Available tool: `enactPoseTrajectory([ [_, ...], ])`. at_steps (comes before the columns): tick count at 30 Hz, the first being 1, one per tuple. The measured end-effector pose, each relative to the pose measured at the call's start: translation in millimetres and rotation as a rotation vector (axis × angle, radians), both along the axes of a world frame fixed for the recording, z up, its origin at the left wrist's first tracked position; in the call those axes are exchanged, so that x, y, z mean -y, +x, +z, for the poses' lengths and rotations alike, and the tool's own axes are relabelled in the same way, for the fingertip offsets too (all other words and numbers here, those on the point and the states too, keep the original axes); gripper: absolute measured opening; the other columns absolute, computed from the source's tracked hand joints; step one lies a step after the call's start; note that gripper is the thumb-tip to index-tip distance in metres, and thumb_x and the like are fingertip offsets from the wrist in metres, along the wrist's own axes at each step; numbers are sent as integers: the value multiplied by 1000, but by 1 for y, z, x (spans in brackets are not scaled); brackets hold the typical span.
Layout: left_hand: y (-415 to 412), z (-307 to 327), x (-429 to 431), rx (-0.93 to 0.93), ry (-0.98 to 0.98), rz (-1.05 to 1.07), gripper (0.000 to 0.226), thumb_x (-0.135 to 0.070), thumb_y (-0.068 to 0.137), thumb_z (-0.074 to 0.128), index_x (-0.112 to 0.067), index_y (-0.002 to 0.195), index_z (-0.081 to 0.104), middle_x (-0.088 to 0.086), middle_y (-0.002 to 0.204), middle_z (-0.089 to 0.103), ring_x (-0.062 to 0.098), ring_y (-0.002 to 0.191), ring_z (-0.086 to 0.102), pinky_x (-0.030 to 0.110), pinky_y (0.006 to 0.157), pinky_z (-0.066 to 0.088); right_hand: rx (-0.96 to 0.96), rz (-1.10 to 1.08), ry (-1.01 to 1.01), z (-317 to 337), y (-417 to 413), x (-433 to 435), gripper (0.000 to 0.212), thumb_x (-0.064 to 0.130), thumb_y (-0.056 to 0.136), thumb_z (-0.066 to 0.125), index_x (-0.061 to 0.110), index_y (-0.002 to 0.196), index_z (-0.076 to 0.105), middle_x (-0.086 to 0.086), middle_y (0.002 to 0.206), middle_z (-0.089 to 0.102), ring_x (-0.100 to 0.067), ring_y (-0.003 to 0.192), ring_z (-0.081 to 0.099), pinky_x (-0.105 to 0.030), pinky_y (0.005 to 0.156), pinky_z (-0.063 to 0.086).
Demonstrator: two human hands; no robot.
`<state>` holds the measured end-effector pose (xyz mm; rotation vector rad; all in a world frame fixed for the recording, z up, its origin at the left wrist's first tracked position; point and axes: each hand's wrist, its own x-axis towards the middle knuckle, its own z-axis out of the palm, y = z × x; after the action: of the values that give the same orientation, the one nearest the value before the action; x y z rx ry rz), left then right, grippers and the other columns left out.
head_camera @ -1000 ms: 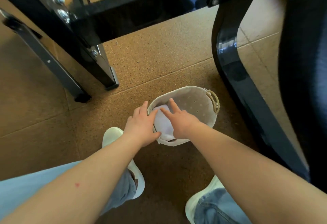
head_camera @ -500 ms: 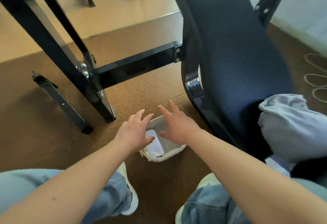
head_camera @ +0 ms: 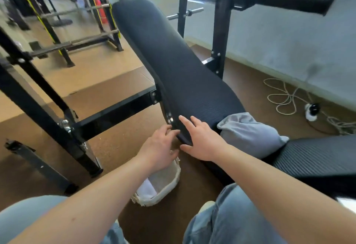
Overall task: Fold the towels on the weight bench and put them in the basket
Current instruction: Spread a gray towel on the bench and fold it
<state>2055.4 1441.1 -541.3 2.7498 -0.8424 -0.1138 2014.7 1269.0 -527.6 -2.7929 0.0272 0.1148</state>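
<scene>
While the left hand (head_camera: 158,147) and right hand (head_camera: 202,139) are spread and empty, the grey towel (head_camera: 248,134) lies just beside the right. The basket (head_camera: 169,184) stands below them.

Basket (head_camera: 168,183) partly behind left hand (head_camera: 157,148) and forearm

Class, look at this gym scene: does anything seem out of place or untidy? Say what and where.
A grey towel lies crumpled, unfolded, on the weight bench, where its two pads meet. A white cord sprawls in loose loops on the floor by the wall.
</scene>
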Motion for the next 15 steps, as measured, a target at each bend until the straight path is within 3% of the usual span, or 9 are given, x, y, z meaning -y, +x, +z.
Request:
enactPoseTrajectory([
  [5, -10, 2, 59, -48, -11, -177, 67, -38, 96, 67, -35, 155, 36, -3, 165, 26, 23, 144, 41, 36, 110, 48, -69, -141, -44, 8, -29, 52, 91, 51, 94, 65, 42, 161, 3, -7, 171, 14, -30, 156, 18, -47, 122, 32],
  [11, -8, -1, 116, -118, -65, -322, 66, -32, 94, 64, -30, 155, 39, -8, 162, 29, 21, 142, 39, 37, 113, 42, -127, -380, -58, 0, -52, 103, 91, 39, 91, 66, 33, 162, 9, -6, 171, 6, -29, 152, 29, -48, 111, 45],
  [15, 2, -5, 147, -186, -100, -333, 67, -27, 94, 63, -30, 156, 37, -7, 163, 31, 21, 142, 40, 38, 115, 40, -217, -441, -42, -8, -63, 121, 104, 29, 88, 67, 30, 163, -4, -5, 160, 37, -27, 141, 43, -46, 106, 49],
])
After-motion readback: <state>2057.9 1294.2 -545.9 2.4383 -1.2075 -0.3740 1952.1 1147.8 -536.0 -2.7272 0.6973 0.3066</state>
